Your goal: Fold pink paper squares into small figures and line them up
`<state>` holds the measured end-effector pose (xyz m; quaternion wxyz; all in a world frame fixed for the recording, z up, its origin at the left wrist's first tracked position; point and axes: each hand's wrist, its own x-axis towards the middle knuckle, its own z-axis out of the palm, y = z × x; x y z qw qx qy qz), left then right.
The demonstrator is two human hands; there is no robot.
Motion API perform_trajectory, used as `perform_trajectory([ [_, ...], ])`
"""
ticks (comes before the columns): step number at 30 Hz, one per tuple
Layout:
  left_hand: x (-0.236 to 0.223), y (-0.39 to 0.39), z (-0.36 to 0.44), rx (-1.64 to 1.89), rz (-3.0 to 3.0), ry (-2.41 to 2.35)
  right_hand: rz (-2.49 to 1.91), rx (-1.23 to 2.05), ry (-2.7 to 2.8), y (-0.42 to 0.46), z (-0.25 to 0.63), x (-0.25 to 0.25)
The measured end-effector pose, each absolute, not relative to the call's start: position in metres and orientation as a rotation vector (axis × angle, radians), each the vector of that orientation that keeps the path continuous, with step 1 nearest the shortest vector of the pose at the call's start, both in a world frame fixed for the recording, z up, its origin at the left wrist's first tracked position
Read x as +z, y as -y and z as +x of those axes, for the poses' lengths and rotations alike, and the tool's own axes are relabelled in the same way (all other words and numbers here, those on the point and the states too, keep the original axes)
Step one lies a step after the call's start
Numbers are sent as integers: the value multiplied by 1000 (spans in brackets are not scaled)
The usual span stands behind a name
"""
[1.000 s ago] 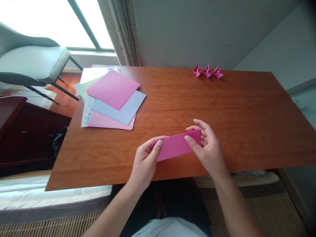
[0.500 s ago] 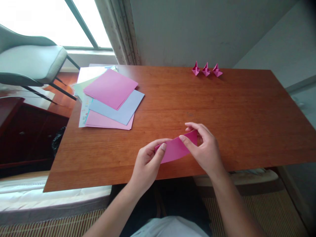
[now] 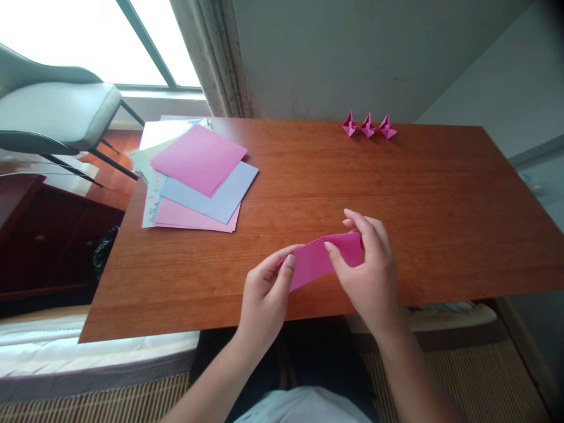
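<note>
A folded strip of pink paper [image 3: 315,258] is held up over the near part of the table. At its left end, my left hand [image 3: 267,288] pinches it, thumb in front and fingers behind. My right hand [image 3: 370,270] is around the other end, its thumb against the front face and its index finger raised above the top edge. The strip bends slightly near that thumb. Some fingertips of both hands are hidden behind the paper.
Pink sheets [image 3: 198,158] and a light blue sheet [image 3: 211,191] lie stacked on the wooden table [image 3: 299,182] at left. Three small folded pink paper figures [image 3: 368,126] stand in a row along the far edge. A grey chair [image 3: 57,111] stands beyond the left side.
My right hand has shifted right and slightly up, its index finger lifting off the paper's top edge. More of the strip's right end shows. My left hand keeps its pinch.
</note>
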<state>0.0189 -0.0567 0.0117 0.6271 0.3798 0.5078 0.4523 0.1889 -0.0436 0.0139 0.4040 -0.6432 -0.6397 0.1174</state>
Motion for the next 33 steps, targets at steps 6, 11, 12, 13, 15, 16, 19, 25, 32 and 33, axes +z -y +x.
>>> perform_trajectory([
  [6, 8, 48, 18, 1141, 462, -1150, -1518, 731, 1262, 55, 188, -4],
  [11, 11, 48, 21, 1135, 398, -1110, -1502, 485, 1320, 69, 182, 1],
  [12, 12, 49, 23, 1132, 381, -1103, -1469, 396, 1419, 71, 181, 2],
  [13, 12, 49, 24, 1132, 361, -1093, -1424, 317, 1537, 72, 180, 3],
  [15, 12, 51, 27, 1139, 316, -1054, -1324, 216, 1769, 72, 179, 2],
  [16, 12, 51, 29, 1136, 296, -1020, -1282, 195, 1857, 72, 178, 0],
  [19, 12, 52, 30, 1125, 269, -926, -1229, 204, 1973, 71, 175, -8],
  [25, 17, 52, 29, 1052, 383, -947, -1175, 235, 2039, 75, 175, -18],
  [32, 10, 51, 30, 1055, 445, -990, -1105, 273, 2035, 79, 178, -15],
  [33, 8, 51, 30, 1057, 468, -1001, -1083, 306, 2016, 80, 179, -13],
])
